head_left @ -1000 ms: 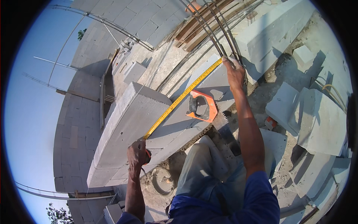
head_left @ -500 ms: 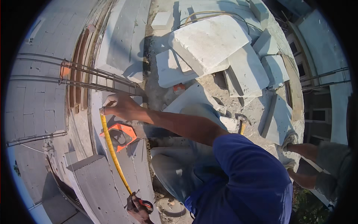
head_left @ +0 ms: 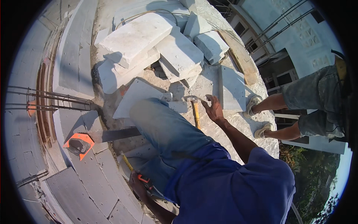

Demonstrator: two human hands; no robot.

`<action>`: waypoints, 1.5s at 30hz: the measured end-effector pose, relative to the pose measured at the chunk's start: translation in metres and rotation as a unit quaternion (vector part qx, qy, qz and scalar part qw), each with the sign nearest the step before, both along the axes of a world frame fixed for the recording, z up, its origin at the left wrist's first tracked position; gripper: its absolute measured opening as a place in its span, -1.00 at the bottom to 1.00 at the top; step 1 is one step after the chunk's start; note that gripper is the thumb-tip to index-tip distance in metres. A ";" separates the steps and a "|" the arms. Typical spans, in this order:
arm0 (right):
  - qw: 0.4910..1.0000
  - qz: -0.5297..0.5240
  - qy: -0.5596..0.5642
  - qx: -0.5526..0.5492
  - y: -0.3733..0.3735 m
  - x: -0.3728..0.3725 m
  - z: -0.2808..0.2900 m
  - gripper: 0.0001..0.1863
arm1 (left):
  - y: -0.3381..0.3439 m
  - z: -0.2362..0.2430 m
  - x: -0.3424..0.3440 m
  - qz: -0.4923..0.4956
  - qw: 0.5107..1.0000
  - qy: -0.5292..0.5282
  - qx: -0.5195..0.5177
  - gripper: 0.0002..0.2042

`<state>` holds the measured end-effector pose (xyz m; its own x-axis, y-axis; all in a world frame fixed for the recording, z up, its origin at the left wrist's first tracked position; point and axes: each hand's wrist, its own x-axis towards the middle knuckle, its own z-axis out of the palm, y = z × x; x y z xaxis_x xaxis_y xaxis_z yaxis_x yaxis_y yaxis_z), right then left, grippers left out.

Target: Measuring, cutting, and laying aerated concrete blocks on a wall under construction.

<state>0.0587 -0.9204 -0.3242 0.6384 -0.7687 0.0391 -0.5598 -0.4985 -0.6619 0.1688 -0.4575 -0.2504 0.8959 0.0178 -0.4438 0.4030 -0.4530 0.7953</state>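
Observation:
My left hand point(head_left: 138, 185) is closed around an orange and black tape measure point(head_left: 144, 180), with a short yellow length of its blade point(head_left: 128, 163) sticking out. My right hand point(head_left: 214, 110) reaches out beside a claw hammer point(head_left: 196, 115) lying on the rubble. Its fingers are apart near the hammer's metal head, with nothing seen in them; whether a fingertip touches the head I cannot tell. A handsaw with an orange and black handle point(head_left: 86, 140) rests on the grey block wall point(head_left: 100, 168), its dark blade pointing toward my bent knee.
White lightweight blocks point(head_left: 136, 35) are heaped ahead, several broken. One slab point(head_left: 232, 89) leans right of my hand. A person in shorts point(head_left: 309, 100) stands at the right, near the ledge. Steel rebar point(head_left: 52, 99) juts across the wall at the left.
My right hand has let go of the tape's end and swung right to the hammer. The tape blade has mostly drawn in. The view has shifted to the right.

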 end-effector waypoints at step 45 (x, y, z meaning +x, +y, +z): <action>0.783 -0.171 -0.438 0.407 -0.044 -0.010 0.101 -0.36 | -0.001 0.008 0.005 0.032 0.993 0.033 -0.107 -0.67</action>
